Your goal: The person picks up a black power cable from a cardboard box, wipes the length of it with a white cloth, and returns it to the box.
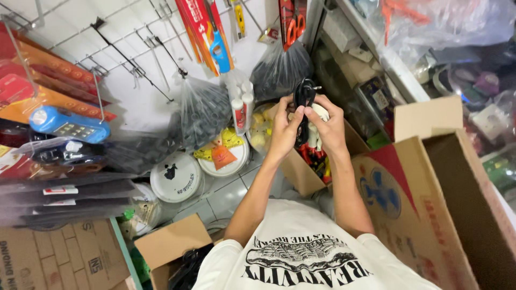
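Both my hands are raised in front of me around a coiled black power cord (302,96) with a plug at its top. My left hand (285,131) grips the coil from the left. My right hand (329,124) closes on it from the right and also holds something white, only partly seen. Directly below the hands sits an open cardboard box (301,174) with red and yellow items inside.
A large open cardboard box (430,198) with a fan picture stands at right. Hanging bags of dark parts (204,110), wall hooks with packaged goods, white round lids (176,177) and a small box (169,244) of black cords lie at left. Glass shelving (371,64) rises behind.
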